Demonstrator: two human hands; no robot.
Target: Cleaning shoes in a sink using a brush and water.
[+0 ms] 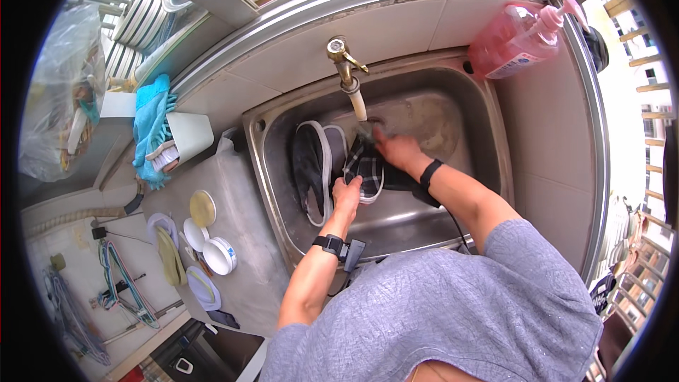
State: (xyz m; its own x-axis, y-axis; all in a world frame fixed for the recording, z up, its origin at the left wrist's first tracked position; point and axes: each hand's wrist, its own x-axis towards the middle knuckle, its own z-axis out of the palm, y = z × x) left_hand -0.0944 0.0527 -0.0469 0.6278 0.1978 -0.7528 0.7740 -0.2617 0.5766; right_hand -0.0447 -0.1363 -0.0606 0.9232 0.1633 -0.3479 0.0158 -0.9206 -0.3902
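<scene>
My left hand (347,194) grips the near end of a black-and-white plaid shoe (366,167) with a white rim, held inside the stainless steel sink (504,154). My right hand (395,146) is at the shoe's far end, under the spout of the brass faucet (347,77); its fingertips are blurred, and whether it grips anything cannot be told. To the left, a dark shoe with a white sole edge (322,170) rests on its side against the sink's left part. Black straps are on both wrists.
A pink liquid pump bottle (514,42) stands at the sink's back right corner. Left of the sink, the metal counter (249,244) holds white bowls (218,255), a yellow-topped round container (202,208) and insoles (170,254). A turquoise cloth (151,127) hangs beside a holder with a brush (163,158).
</scene>
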